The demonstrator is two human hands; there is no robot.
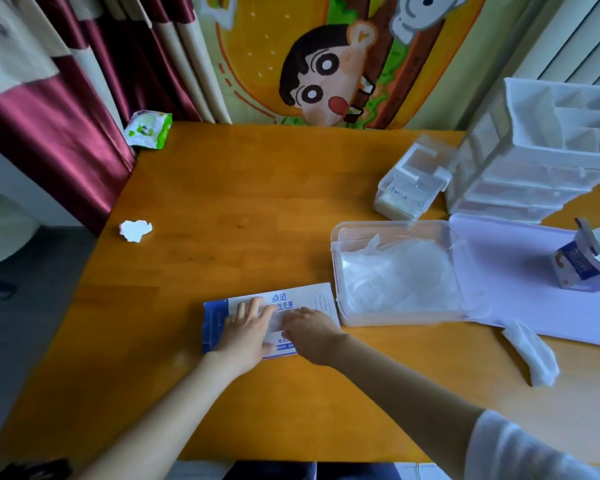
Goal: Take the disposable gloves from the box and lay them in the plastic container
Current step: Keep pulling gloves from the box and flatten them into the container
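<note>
The blue and white glove box [302,299] lies flat on the wooden table, just left of the clear plastic container [336,271]. Translucent disposable gloves [399,271] lie crumpled inside that container. My left hand [248,330] rests flat on the box's left half with fingers straight. My right hand [309,332] is at the opening in the middle of the box, fingers curled down onto something pale there; the fingertips are hidden, so the pinch is unclear.
The container's lilac lid [534,289] lies open to the right with a small torn carton [582,268] on it. A loose glove [534,355] lies at the front right. White drawer organisers [541,161], a small clear box [409,181], crumpled paper [135,230] and a wipes pack [148,129] stand around.
</note>
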